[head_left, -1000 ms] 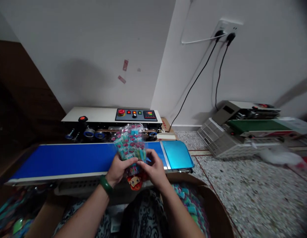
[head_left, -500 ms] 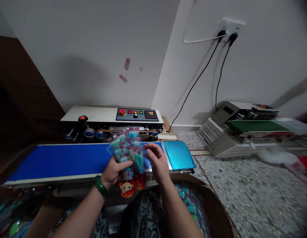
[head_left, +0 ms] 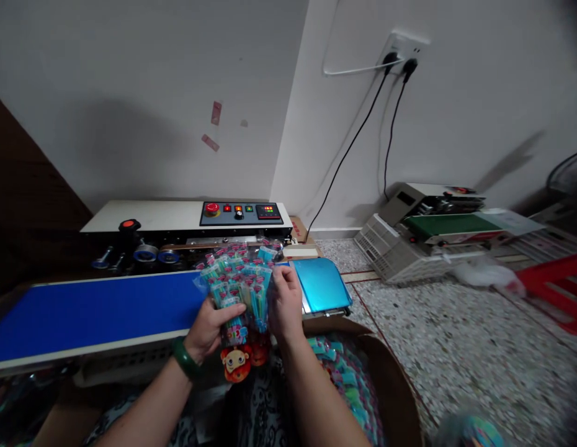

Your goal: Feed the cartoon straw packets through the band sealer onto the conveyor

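Note:
My left hand [head_left: 208, 326] grips a fanned bunch of clear plastic packets [head_left: 232, 276] with slim blue and green sticks inside, the thumb lying across the front. Pink printing shows near their tops. Below that thumb hangs an orange cartoon lion head [head_left: 236, 362], and a second, darker one is partly behind it. At the bunch's right edge, the fingers of my right hand [head_left: 286, 298] are curled closed against a packet's side; the exact fingertip contact is partly hidden. The bunch is held in front of a sealing machine [head_left: 144, 217] with a blue conveyor belt [head_left: 116, 310].
A blue metal plate [head_left: 320, 284] ends the belt on the right. Below it stands a cardboard box [head_left: 400, 388] of similar packets. Farther right, a second machine with a green belt [head_left: 451, 225] rests on a white crate [head_left: 379, 248], near a red plastic frame [head_left: 556, 292].
My right hand's fingers have gone from loosely apart to closed at the bunch's right edge. The packets are fanned slightly wider. The camera view has turned right.

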`<state>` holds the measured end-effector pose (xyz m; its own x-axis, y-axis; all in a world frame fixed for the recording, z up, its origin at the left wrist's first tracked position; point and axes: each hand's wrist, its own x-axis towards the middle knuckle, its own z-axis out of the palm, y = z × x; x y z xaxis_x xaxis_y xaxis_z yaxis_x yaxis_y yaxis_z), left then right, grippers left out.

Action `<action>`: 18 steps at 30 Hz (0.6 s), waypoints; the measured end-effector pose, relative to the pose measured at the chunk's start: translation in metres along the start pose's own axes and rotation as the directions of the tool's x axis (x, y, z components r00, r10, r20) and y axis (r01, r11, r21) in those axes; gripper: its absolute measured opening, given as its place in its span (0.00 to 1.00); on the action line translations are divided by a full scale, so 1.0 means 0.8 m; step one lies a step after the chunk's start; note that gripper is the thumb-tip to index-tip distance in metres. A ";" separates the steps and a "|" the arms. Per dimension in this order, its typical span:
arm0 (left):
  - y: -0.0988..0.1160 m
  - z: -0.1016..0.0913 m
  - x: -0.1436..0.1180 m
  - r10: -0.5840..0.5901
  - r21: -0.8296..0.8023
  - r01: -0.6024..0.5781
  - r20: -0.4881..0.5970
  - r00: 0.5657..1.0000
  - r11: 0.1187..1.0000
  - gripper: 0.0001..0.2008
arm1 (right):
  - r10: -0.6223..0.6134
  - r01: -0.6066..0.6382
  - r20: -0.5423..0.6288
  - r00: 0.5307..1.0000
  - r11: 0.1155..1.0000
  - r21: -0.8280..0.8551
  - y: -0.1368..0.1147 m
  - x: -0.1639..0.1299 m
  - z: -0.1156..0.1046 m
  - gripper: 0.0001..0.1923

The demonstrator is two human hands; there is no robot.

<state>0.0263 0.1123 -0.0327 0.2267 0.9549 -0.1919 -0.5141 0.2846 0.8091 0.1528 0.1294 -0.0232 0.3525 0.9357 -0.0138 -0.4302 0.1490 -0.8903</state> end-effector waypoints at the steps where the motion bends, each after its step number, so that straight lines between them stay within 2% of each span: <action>1: -0.001 0.000 0.001 -0.004 -0.004 0.004 -0.010 1.000 1.000 0.27 | 0.023 -0.022 0.043 0.999 0.999 -0.029 0.000 -0.001 -0.001 0.11; 3: -0.002 0.002 0.001 -0.015 -0.008 0.015 -0.023 1.000 1.000 0.27 | 0.068 -0.056 0.130 0.989 0.994 -0.096 0.001 -0.002 -0.005 0.13; 5: -0.002 0.003 0.001 -0.016 -0.006 0.016 -0.031 0.999 1.000 0.26 | 0.051 -0.032 0.134 0.990 0.990 -0.140 0.004 -0.004 -0.009 0.14; 9: -0.003 0.005 -0.001 -0.003 0.011 0.004 -0.036 0.999 1.000 0.20 | -0.102 0.088 -0.087 0.991 0.985 -0.146 0.009 -0.002 -0.014 0.15; 13: -0.002 0.000 -0.001 -0.020 0.011 0.021 -0.052 0.998 1.000 0.18 | -0.189 0.170 -0.295 0.937 0.981 -0.089 -0.001 0.019 -0.038 0.14; 15: 0.001 -0.003 0.000 -0.020 0.013 0.021 -0.073 0.997 1.000 0.18 | -0.195 0.184 -0.353 0.915 0.981 -0.066 -0.010 0.037 -0.062 0.14; 18: 0.009 -0.008 0.001 0.006 0.017 -0.004 -0.110 0.994 1.000 0.20 | -0.126 0.090 -0.326 0.937 0.988 -0.124 -0.016 0.065 -0.102 0.16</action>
<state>0.0177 0.1159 -0.0309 0.1310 0.9602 -0.2467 -0.5006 0.2789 0.8195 0.2445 0.1499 -0.0502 0.6556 0.7535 -0.0491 -0.2904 0.1916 -0.9375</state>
